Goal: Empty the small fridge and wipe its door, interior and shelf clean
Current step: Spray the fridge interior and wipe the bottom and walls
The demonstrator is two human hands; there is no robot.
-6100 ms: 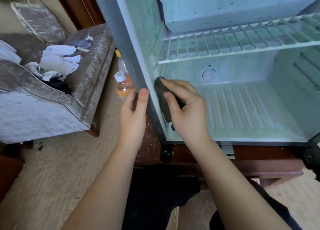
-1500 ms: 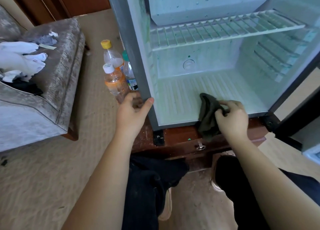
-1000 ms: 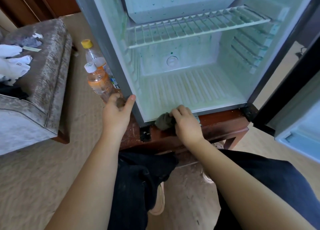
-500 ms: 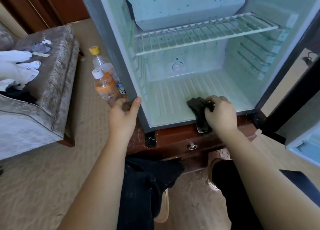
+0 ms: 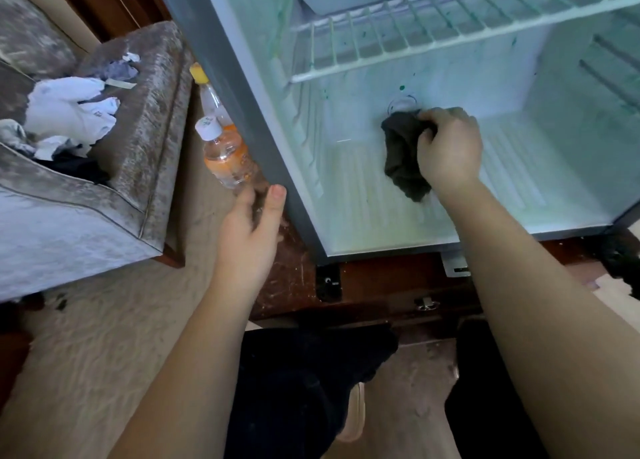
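**fridgefixer:** ok so where was the rag at that point?

**mopguy:** Way in the back of the small fridge [image 5: 239, 95]. The right hand [image 5: 450, 150] had the dark rag [image 5: 403, 153] bunched up with the fingers curled tight round it. It was pushing the rag in where the ribbed floor met the back wall, right under the round fitting [image 5: 401, 102]. A loose end of the rag trailed below the fist onto the floor.

**fridgefixer:** and the other hand?

**mopguy:** The left hand [image 5: 252, 230] was gripping the grey front edge of the fridge's left wall, low down. The thumb lay on the front face and the fingers went round the outer side.

**fridgefixer:** how did the inside look?

**mopguy:** Kinda grim lol. There were green specks on the walls and on the white wire shelf [image 5: 450, 29], which sat in its slot up top. The floor looked yellowish-green toward the front.

**fridgefixer:** and outside?

**mopguy:** An orange drink bottle [image 5: 225, 157] with a white cap stood just outside the left wall, close to the left hand's fingertips. A yellow-capped bottle [image 5: 204, 84] stood behind it. The fridge sat on a scuffed wooden stand [image 5: 381, 278]. Off to the left was a grey armchair [image 5: 138, 129] with white cloths [image 5: 69, 108] piled on it.
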